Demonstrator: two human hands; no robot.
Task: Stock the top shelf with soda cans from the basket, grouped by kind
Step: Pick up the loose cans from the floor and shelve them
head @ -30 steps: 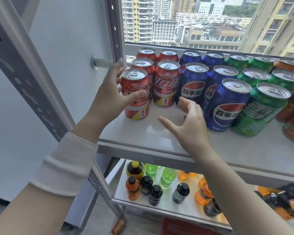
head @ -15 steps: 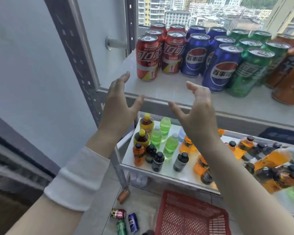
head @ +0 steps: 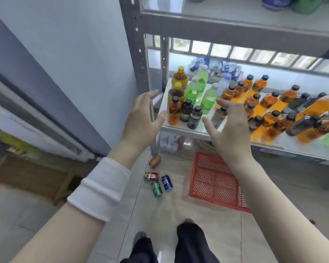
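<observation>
My left hand (head: 142, 118) and my right hand (head: 230, 126) hover empty in mid-air in front of the middle shelf, fingers spread. Far below on the tiled floor lies the red plastic basket (head: 217, 181); I see no cans in it. To its left, loose cans lie on their sides: a red cola can (head: 151, 176), a blue Pepsi can (head: 167, 182), a green can (head: 156, 188) and an orange can (head: 154, 161) by the shelf post. The top shelf (head: 235, 21) runs along the upper edge, with only the bottoms of its cans showing.
The middle shelf (head: 180, 128) carries many upright bottles, orange, green and dark. A grey shelf post (head: 135, 54) stands at the left, beside a pale wall. My dark shoes (head: 179, 243) are at the bottom of the view.
My view has dropped from the top shelf's cans to the floor. Both hands have pulled back from the top shelf and lowered, still empty.
</observation>
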